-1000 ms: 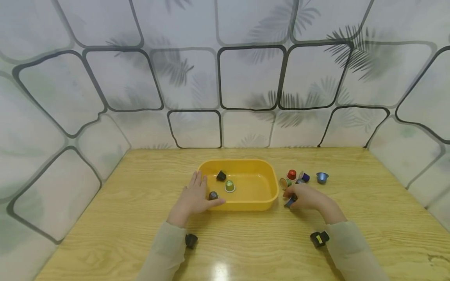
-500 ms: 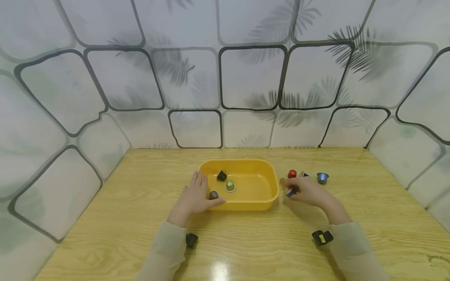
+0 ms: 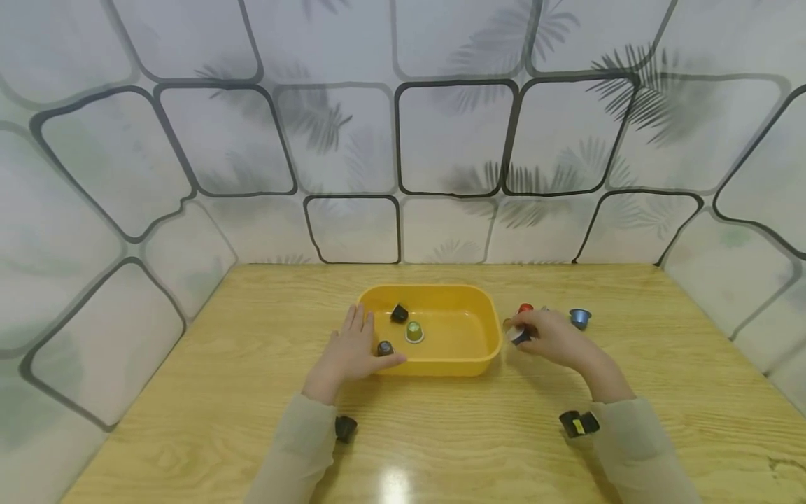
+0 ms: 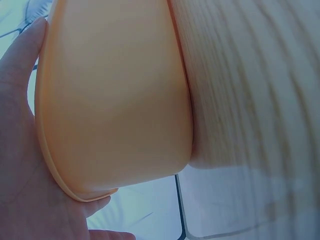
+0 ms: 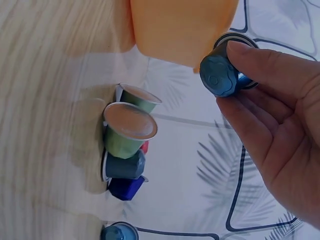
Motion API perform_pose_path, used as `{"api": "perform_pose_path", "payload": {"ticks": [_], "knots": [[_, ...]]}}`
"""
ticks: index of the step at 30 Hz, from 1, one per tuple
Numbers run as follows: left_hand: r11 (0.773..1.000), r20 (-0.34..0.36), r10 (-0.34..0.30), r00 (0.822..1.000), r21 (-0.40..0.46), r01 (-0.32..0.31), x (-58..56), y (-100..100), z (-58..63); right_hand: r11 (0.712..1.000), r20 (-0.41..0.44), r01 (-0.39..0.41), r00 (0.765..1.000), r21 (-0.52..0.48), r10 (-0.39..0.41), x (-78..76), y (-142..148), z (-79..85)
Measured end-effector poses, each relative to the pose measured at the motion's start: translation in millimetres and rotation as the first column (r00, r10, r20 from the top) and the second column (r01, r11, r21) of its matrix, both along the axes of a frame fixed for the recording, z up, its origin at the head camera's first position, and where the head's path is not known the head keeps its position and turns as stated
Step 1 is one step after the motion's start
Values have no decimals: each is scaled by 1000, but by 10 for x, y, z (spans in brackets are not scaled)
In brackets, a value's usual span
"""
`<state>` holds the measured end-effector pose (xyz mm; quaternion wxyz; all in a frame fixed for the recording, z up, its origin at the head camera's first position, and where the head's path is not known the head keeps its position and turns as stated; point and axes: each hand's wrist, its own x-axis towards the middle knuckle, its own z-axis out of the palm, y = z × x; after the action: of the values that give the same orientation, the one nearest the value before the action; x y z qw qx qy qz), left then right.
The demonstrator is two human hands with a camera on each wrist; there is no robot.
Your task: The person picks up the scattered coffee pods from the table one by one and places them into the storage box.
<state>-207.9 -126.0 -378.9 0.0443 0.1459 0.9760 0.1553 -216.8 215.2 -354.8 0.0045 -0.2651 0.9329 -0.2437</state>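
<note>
My right hand pinches a blue coffee capsule between thumb and fingers, held above the table just right of the yellow tray. My left hand rests on the tray's left rim, fingers and thumb extended. Inside the tray are a black capsule on its side, a green capsule and a dark grey capsule by my left thumb. Below the right hand in its wrist view sit a green capsule, a grey-blue capsule and a dark blue capsule.
A red capsule shows partly behind the right hand. Farther right on the wooden table stands another blue capsule. A patterned wall borders the table's back edge.
My right hand has lifted the blue capsule off the table and moved slightly away from me, turning its pale lid into view. The left hand has stayed on the rim.
</note>
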Motion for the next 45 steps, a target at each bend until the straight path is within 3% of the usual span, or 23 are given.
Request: {"api": "perform_pose_path", "payload": {"ticks": [4,18,26,36,45], "knots": [[1000,-2,0,1000,-9,0,-3,-1,-9,1000,-32,-11,999,-4,10,14,-35,35],[1000,7,16,1000,-6,-16,3,-7,21,998,-26,5,1000,-63,-7,39,-111,191],[1000,16,16,1000,-6,-16,12,-8,33,999,-25,4,1000,-37,-5,-26,-237,208],[1000,17,11,1000,-20,-11,-10,-4,-12,997,-71,-62,996,-52,58,-130,-413,195],[1000,6,1,1000,-9,-1,0,-4,-1,995,-34,-88,996,-55,86,-282,-637,196]]}}
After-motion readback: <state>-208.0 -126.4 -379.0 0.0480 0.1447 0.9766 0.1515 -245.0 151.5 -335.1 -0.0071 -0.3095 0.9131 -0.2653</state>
